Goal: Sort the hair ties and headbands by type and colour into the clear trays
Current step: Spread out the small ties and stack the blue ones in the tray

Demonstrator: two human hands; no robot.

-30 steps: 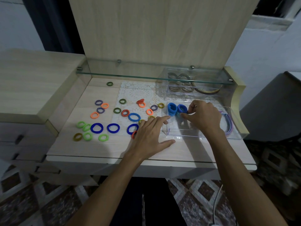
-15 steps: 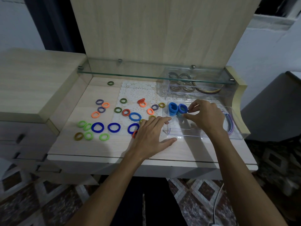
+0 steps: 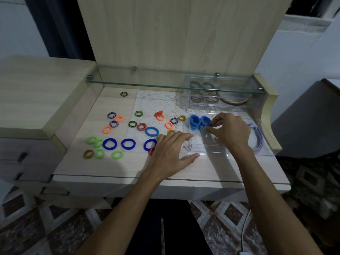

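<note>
The right hand is pinching, it seems, a blue hair tie inside the near clear tray; the left hand is lying flat, fingers relaxed, left of it.

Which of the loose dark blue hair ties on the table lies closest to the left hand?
The rightmost dark blue hair tie, partly hidden under the left hand; the other two lie apart, further left.
</note>
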